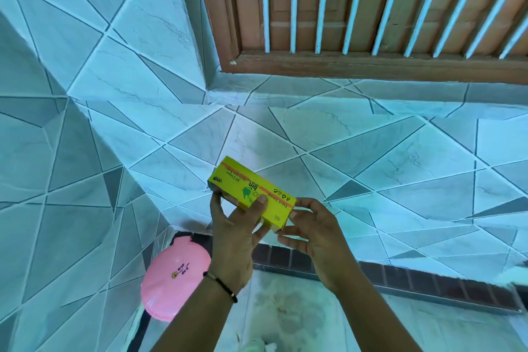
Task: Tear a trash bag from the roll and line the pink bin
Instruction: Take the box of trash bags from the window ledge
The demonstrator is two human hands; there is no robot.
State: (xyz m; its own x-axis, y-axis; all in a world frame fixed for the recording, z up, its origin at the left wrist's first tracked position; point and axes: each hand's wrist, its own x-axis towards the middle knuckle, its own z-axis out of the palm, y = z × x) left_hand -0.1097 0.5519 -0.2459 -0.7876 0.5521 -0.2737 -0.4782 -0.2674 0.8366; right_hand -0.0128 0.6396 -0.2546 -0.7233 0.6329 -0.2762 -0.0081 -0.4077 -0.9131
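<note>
Both hands meet at the yellow box [251, 193] of bin bags, held up in the lower middle of the frame. The left hand [233, 230] grips it from below, thumb pressed on the printed face and fingers curled round the near end. The right hand [310, 233] pinches the box's right end with curled fingers, seemingly working at the flap there. No roll or bag shows outside the box, so the tearing has evidently not begun. The pink bin [174, 280] sits in the lower left of the frame, its lid shut, close against the tiled wall [85, 66]. By my reading nearly everything is left: opening the box, drawing out the roll, tearing a bag, opening the bin and lining it.
</note>
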